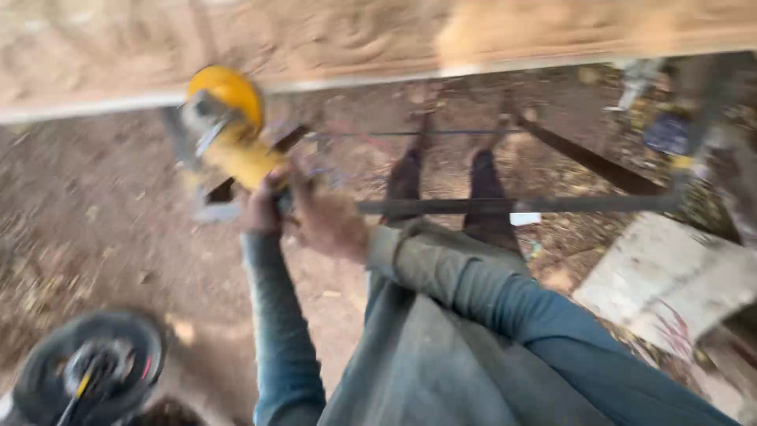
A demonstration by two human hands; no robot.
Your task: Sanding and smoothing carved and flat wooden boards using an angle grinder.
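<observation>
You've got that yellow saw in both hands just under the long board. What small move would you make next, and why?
Probably steady it before anything else. Both the left hand and the right hand grip the yellow saw, which sits tilted just below the edge of the wooden board. The picture is too blurred to show whether the blade touches the wood.

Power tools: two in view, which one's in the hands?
The yellow saw by the plank, gripped by left hand and right hand. The black tool lies untouched, lower left.
</observation>
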